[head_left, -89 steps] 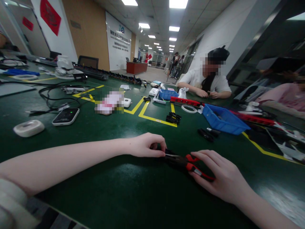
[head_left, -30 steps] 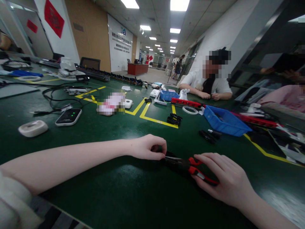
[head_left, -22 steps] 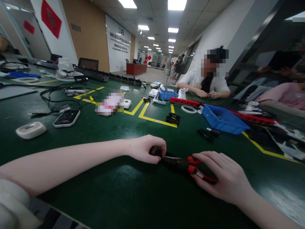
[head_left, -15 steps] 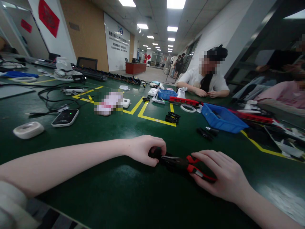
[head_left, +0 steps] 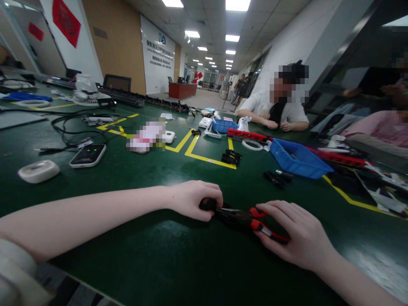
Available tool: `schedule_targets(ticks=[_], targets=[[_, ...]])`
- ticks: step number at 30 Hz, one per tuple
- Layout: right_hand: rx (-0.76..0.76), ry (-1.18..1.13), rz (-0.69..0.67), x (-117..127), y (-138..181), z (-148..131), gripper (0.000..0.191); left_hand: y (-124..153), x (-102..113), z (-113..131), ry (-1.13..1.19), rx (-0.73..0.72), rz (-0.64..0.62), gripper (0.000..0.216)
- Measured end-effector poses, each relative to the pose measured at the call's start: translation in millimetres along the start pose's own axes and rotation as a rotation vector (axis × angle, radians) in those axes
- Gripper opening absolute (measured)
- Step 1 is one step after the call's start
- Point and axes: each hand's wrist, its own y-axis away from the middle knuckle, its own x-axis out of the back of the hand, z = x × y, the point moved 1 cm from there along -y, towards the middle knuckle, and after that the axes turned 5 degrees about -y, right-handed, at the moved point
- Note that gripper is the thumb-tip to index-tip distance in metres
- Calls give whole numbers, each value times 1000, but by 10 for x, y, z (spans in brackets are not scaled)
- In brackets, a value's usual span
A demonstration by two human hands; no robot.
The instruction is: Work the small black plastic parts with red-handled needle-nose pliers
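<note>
Low over the green table, my left hand (head_left: 196,199) is closed around a small black part (head_left: 208,204), its fingers and thumb curled about it. The part's exact kind is hard to make out. My right hand (head_left: 296,233) grips red-and-black handled needle-nose pliers (head_left: 245,216) by the handles. The pliers' metal jaws point left and meet the black part beside my left fingertips. Whether the jaws are clamped on it, I cannot tell. Several black pieces (head_left: 231,157) lie farther off within yellow tape, and more black pieces (head_left: 274,178) rest to their right.
A blue bin (head_left: 298,158) stands at the right, with a smaller blue tray (head_left: 224,126) farther back. To the left are a phone (head_left: 147,137), a black-screened device (head_left: 88,155), a white rounded object (head_left: 38,171) and black cables (head_left: 60,127). Across the table sits a person (head_left: 288,108).
Both hands, the black part and the pliers stay almost in the same place. The camera view has shifted very slightly.
</note>
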Motion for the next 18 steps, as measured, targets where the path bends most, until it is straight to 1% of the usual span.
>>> schedule_targets(ticks=[6, 12, 15, 18], targets=[[-1, 4, -8, 4, -14, -5, 34, 0, 10, 14, -53, -30, 48, 20], [-11, -13, -15, -15, 4, 15, 34, -3, 23, 35, -87, -116, 125, 33], [-17, -6, -24, -23, 16, 25, 34, 0, 8, 11, -59, -123, 122, 29], [-27, -12, -23, -20, 15, 27, 33, 7, -13, -34, 11, -69, 106, 20]])
